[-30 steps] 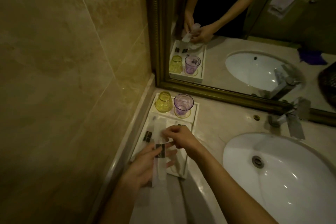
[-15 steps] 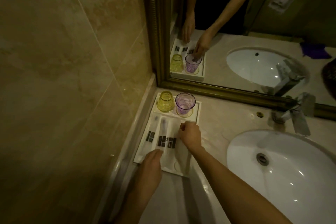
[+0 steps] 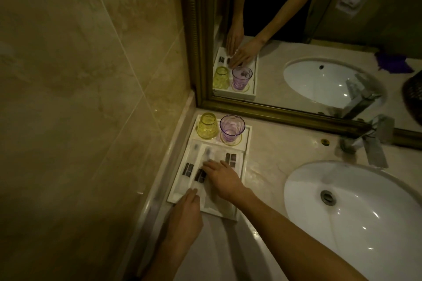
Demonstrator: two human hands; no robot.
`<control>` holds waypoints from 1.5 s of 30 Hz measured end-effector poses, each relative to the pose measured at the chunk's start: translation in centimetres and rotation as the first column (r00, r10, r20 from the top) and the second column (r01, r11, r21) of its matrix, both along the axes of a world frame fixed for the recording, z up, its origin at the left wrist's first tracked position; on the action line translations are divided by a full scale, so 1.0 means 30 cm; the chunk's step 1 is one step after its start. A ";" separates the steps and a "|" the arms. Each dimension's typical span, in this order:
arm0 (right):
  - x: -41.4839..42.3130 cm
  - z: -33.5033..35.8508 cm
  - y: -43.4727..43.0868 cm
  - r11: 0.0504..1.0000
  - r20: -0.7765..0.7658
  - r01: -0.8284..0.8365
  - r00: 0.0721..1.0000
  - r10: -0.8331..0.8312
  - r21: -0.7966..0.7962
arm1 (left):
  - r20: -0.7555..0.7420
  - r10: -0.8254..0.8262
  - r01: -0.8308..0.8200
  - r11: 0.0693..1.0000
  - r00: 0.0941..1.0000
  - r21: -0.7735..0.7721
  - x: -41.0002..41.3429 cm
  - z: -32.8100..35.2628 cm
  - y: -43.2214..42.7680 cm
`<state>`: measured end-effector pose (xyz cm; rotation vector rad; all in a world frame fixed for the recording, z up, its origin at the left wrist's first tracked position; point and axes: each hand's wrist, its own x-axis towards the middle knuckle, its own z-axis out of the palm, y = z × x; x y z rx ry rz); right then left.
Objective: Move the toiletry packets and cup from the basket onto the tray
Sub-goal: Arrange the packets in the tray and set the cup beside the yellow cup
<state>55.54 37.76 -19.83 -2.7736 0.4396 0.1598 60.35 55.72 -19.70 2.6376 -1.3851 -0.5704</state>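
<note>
A white tray (image 3: 247,141) lies on the counter in the corner by the wall. At its far end stand a yellow cup (image 3: 207,125) turned upside down and an upright purple cup (image 3: 231,128). Several clear toiletry packets with dark labels (image 3: 188,169) lie side by side in the tray's near part. My right hand (image 3: 222,178) rests flat on the middle packets, fingers spread. My left hand (image 3: 187,214) touches the near end of a packet with its fingertips. Neither hand grips anything. The dark basket shows only as a reflection (image 3: 412,96) at the mirror's right edge.
A white sink (image 3: 356,207) with a metal tap (image 3: 374,141) fills the counter to the right. The gold-framed mirror (image 3: 285,110) rises right behind the tray, and the tiled wall (image 3: 91,98) closes the left side. A purple cloth (image 3: 392,63) and a towel show in the mirror.
A second ago both hands held a packet above the tray. The packet now lies in the tray; my right hand has slid left onto the middle packets, and my left fingertips stay at the near end.
</note>
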 end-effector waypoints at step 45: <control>-0.303 -0.013 0.039 0.982 0.102 0.175 0.981 -0.167 -0.076 | 0.047 -0.112 0.119 0.979 0.993 -0.166 -0.096 -0.018 -0.057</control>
